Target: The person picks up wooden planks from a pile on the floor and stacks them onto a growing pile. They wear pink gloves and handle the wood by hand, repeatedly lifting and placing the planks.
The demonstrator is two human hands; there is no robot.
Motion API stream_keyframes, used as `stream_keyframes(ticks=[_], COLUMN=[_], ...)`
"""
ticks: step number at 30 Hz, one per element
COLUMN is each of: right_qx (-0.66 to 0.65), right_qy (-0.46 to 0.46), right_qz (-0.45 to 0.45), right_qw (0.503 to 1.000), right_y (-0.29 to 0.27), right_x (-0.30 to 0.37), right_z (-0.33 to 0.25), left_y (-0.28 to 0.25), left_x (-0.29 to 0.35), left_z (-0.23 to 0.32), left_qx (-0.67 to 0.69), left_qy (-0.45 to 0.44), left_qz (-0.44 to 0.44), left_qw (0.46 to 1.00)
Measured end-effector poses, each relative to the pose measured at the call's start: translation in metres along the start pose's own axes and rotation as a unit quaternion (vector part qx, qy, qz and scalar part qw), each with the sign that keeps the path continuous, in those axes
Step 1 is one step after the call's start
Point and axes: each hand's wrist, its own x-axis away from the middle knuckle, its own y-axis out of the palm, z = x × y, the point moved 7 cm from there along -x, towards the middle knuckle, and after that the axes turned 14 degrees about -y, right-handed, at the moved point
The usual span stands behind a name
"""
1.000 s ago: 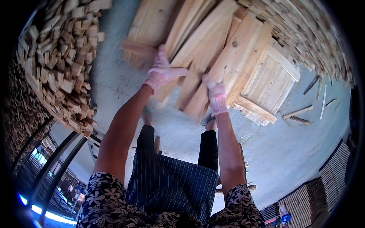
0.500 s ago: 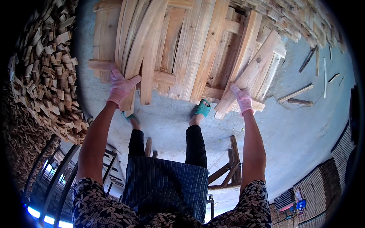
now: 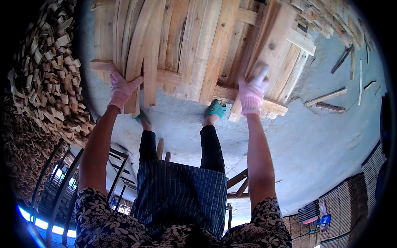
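Observation:
Wooden planks (image 3: 192, 53) lie side by side ahead of me, across crosspieces (image 3: 168, 77). My left hand (image 3: 122, 87), in a pink glove, grips the near end of planks (image 3: 138, 60) at the left, with its thumb on their right side. My right hand (image 3: 252, 91), also gloved in pink, is closed about the near part of a knotted plank (image 3: 275, 37) at the right. Its fingers are smeared by motion and reach up along the wood. That plank leans toward the upper right, over other boards.
A tall stack of cut wood (image 3: 53, 89) rises at the left, and another (image 3: 316, 18) stands at the far right. Loose sticks (image 3: 326, 96) lie on the grey floor at the right. Wooden legs of a stand (image 3: 238, 184) show behind my feet, near a dark metal frame (image 3: 118, 175).
My right hand has shifted left with the knotted plank, which now lies nearer the neighbouring boards and uncovers those to its right. My left hand keeps its grip on the left planks.

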Motion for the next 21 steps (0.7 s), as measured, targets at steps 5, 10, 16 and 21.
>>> stream_keyframes(ticks=[5, 10, 16, 21], right_qx=[-0.045, -0.057, -0.109, -0.216], right_qy=[-0.050, -0.080, -0.191, -0.107], right_qz=[0.042, 0.051, 0.087, 0.221], right_qw=[0.997, 0.994, 0.972, 0.945], right_y=[0.003, -0.033, -0.022, -0.016], right_x=[-0.010, 0.013, -0.071, -0.082], right_z=[0.010, 0.074, 0.146, 0.107], left_y=[-0.003, -0.012, 0.007, 0.004], left_x=[0.005, 0.007, -0.011, -0.008], left_z=[0.007, 0.005, -0.014, -0.007], left_qx=[0.020, 0.029, -0.010, -0.007], left_qy=[0.036, 0.042, 0.028, 0.027], left_qz=[-0.004, -0.007, -0.050, -0.075], left_qw=[0.999, 0.999, 0.998, 0.997])
